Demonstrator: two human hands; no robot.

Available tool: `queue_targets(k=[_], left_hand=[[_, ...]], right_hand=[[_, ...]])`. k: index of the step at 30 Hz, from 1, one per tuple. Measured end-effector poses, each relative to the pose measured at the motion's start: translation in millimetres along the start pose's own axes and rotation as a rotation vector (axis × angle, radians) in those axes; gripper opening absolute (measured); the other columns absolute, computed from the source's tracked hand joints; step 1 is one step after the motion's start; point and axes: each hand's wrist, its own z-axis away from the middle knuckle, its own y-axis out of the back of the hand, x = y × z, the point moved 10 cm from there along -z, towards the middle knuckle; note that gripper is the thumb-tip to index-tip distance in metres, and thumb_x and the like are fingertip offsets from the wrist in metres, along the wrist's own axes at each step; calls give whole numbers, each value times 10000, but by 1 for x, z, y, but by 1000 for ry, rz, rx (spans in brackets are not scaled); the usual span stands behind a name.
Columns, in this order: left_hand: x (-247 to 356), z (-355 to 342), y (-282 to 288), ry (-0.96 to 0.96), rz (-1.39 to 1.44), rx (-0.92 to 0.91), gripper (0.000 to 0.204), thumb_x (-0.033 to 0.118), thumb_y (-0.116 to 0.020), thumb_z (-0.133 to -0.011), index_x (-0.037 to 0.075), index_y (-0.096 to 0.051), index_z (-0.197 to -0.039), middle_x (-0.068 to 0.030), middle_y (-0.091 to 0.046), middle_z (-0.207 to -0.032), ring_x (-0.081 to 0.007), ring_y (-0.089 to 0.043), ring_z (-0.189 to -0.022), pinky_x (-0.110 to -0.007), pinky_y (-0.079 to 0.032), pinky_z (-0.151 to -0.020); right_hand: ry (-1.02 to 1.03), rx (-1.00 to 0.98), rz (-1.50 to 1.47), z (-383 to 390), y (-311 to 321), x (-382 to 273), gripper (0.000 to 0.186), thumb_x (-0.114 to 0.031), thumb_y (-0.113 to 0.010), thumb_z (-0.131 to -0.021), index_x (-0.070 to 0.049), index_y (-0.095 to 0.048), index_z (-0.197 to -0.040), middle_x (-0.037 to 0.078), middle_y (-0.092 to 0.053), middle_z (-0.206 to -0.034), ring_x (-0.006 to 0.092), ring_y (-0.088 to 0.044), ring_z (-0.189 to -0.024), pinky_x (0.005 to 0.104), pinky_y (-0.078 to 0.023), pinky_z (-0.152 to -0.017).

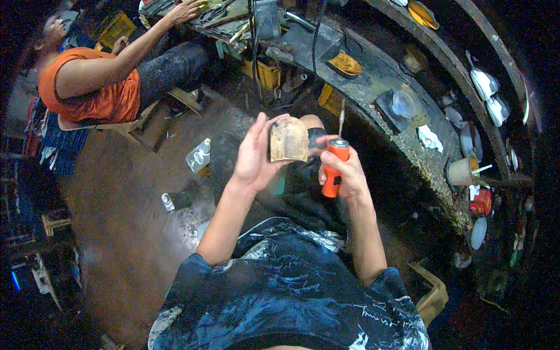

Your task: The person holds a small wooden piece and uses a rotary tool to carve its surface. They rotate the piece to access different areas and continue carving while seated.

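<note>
My left hand [254, 154] holds up a tan, wood-coloured block [289, 140] with a curved lower edge and dark smudges on its face. The palm presses its left side, and the fingers pass partly behind it. Just to the right, my right hand [348, 169] is wrapped round an orange, cylinder-shaped tool [333, 175] with a dark, ringed top. A thin metal shaft [342, 116] stands upright above that top; its kind I cannot make out. One right finger stretches toward the block and is slightly blurred.
A long, dirty workbench [373, 87] curves along the right, bearing a yellow-orange shoe-like piece [344, 64], a clear plastic bowl [403, 104] and a crumpled white cloth [430, 138]. Dark cables [254, 46] hang ahead. At far left sits a person in orange [93, 81], one arm over the cluttered bench.
</note>
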Motion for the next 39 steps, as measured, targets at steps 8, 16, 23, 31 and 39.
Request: queue_targets(k=[8,16,23,31,39], left_hand=[[-24,6,-10,-113,-139,82,542,539,-393,-1176,65,-456,-1431,-132,-632,-1354,-241,-625,-1279,-429,-476,-1139],[-1,26,2,-126,-730,-11,741,103,-822,-967,20,-482,-1620,-161,-583,-1521,-242,-598,-1361,-395,-512,-1145],[10,33,7,-145,-791,81,579,52,-831,-945,12,-634,-1488,-115,-671,-1467,-177,-693,-1206,-340,-612,-996],[15,32,22,-163,-801,195,279,68,-815,-977,-19,-759,-1236,-112,-791,-1242,-143,-755,-1008,-311,-625,-919],[14,35,21,-267,-895,326,165,103,-733,-1052,-47,-754,-1116,-113,-815,-1117,-121,-765,-926,-292,-639,-796]], right_hand=[[-44,217,33,12,8,3,393,-103,-913,-862,-27,-684,-1172,58,-745,-869,148,-683,-617,312,-579,-584],[-47,188,-109,13,10,7,372,-86,-912,-844,-37,-692,-1140,50,-737,-879,139,-682,-641,291,-565,-559],[3,173,-32,19,10,3,395,-92,-925,-820,-40,-695,-1138,44,-729,-883,142,-689,-668,300,-577,-584],[52,127,78,24,6,-6,406,-103,-936,-814,-41,-699,-1138,42,-723,-890,145,-689,-687,304,-583,-627],[62,133,156,24,6,-7,393,-91,-932,-824,-44,-692,-1131,31,-717,-885,132,-683,-687,300,-580,-627]])
